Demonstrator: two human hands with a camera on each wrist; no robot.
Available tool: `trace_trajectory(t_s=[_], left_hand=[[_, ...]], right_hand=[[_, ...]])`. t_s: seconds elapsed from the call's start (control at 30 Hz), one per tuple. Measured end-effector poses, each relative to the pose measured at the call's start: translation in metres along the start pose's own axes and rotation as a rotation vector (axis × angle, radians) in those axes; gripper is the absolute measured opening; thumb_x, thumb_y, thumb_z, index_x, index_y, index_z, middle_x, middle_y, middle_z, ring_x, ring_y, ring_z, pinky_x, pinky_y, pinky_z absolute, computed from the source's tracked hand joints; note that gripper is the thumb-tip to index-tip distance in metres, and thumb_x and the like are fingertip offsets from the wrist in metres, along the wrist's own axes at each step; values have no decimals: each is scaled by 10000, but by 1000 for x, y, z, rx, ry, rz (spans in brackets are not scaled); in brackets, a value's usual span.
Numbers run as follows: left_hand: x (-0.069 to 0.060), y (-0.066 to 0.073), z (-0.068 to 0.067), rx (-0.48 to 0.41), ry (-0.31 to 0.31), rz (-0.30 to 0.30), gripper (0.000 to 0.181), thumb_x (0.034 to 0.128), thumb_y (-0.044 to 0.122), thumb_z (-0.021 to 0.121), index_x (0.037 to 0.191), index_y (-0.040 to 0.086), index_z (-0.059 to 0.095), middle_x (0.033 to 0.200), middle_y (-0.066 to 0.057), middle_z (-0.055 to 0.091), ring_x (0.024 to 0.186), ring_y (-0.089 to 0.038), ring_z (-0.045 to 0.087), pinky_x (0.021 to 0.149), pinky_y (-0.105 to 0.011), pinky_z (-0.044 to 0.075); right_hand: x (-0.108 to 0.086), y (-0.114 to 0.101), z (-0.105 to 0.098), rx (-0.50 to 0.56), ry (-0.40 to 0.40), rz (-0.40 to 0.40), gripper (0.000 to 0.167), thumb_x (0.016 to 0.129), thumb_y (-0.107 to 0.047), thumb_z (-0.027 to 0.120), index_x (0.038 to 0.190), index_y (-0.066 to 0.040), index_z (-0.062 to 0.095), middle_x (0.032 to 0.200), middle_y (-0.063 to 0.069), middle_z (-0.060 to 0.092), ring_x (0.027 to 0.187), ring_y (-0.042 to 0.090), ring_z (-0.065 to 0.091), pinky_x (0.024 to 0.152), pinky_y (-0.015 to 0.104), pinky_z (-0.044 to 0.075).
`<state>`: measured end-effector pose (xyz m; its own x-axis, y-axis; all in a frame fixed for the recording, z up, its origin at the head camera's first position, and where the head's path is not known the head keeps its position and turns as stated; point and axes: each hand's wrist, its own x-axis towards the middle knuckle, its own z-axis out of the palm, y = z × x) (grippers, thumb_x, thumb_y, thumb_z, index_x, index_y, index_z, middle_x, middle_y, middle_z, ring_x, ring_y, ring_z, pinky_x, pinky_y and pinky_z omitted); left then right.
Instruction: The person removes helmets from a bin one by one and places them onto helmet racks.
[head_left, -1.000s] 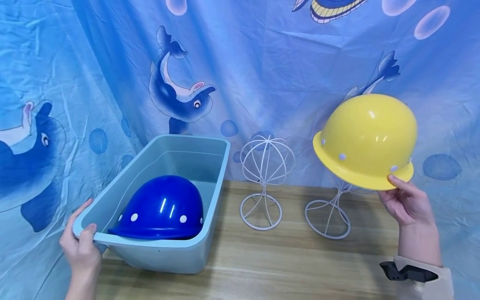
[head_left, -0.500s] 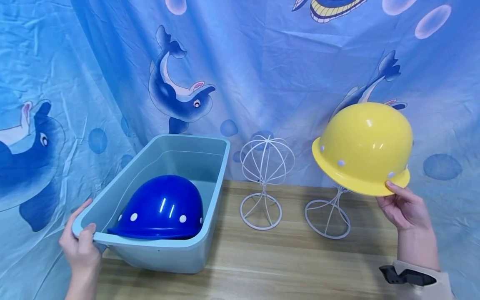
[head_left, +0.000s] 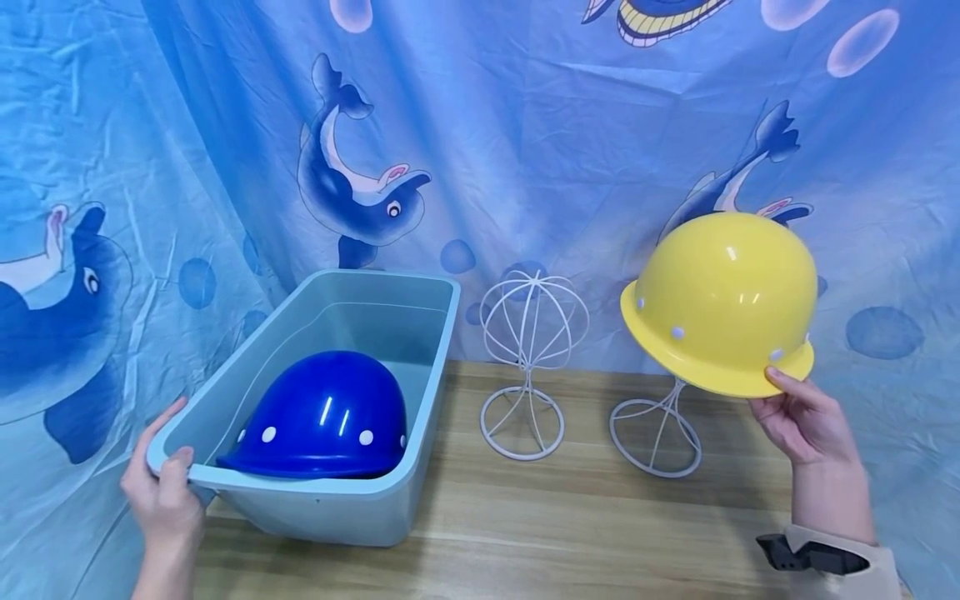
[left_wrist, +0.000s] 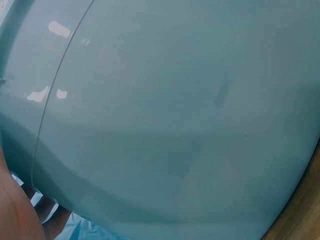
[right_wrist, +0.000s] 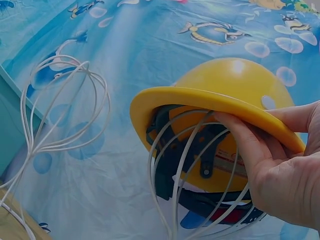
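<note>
The glossy yellow hard hat with white side studs (head_left: 731, 292) has come down and a little leftward, so its shell now covers the cage top of the right-hand white wire stand (head_left: 670, 402); in the right wrist view the wires pass up inside it, beside the dark inner straps (right_wrist: 162, 175). The step in hand appears to be lowering the hat over that cage; it looks tilted and not yet seated, and whether straps and wires touch is unclear. The right hand (head_left: 806, 421) pinches the brim, thumb above and fingers beneath. Compared with a second ago, the hat sits lower, and more of the printed dolphin (head_left: 776, 137) shows above it. The left hand (head_left: 167, 492) keeps its grasp on the near-left corner of the pale teal plastic tub (head_left: 330, 508). The shiny dark-blue hard hat (head_left: 330, 408) inside the tub and the bare white wire stand beside it (head_left: 527, 367) stay put.
</note>
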<state>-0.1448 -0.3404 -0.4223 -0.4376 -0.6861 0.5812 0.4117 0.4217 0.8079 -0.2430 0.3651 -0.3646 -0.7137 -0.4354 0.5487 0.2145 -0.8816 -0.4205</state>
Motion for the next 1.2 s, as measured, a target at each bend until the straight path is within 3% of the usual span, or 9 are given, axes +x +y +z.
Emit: trace_trajectory(t_s=[0.33, 0.57, 0.8, 0.9, 1.03, 1.2], left_hand=[[-1, -2, 0, 10, -9, -9, 535, 896, -22, 451, 1348, 36, 731, 546, 121, 304, 529, -78, 250, 614, -199, 313], [-1, -3, -1, 7, -11, -3, 530, 896, -28, 457, 1345, 34, 732, 538, 121, 288, 496, -68, 194, 561, -228, 253], [-3, -2, -2, 15, -14, -10, 539, 878, -18, 468, 1343, 30, 735, 750, 163, 590, 668, -59, 448, 677, -158, 393], [-3, -2, -2, 13, -20, -4, 539, 876, -22, 468, 1343, 24, 733, 680, 171, 541, 611, -44, 408, 633, -163, 362], [-2, -4, -3, 13, -24, 14, 532, 881, -27, 466, 1341, 14, 730, 530, 136, 318, 478, -43, 237, 533, -221, 244], [-2, -5, -3, 8, -21, 22, 530, 883, -26, 461, 1339, 4, 728, 515, 135, 280, 456, -42, 186, 514, -248, 203]], right_hand=[[-5, 4, -5, -5, -23, -1, 667, 1076, -17, -25, 1544, 55, 445, 1557, 262, 539, 1453, 390, 529, 1172, 513, 446], [-11, 5, -8, -9, -4, 15, 668, 1076, -5, -8, 1565, 21, 446, 1572, 237, 536, 1461, 377, 527, 1181, 510, 432], [-16, 6, -12, 17, 4, 20, 676, 1075, -6, -13, 1563, 23, 453, 1577, 238, 531, 1465, 379, 522, 1185, 515, 427], [-19, 8, -13, 20, 14, 24, 681, 1074, -6, -14, 1558, 22, 464, 1574, 234, 537, 1460, 371, 529, 1185, 510, 432], [-21, 9, -15, 25, 26, 26, 678, 1081, -14, -3, 1554, 15, 481, 1566, 222, 552, 1451, 357, 544, 1182, 503, 443], [-22, 10, -15, 29, 23, 27, 688, 1080, -25, -17, 1552, 15, 482, 1563, 224, 554, 1456, 354, 538, 1184, 500, 440]])
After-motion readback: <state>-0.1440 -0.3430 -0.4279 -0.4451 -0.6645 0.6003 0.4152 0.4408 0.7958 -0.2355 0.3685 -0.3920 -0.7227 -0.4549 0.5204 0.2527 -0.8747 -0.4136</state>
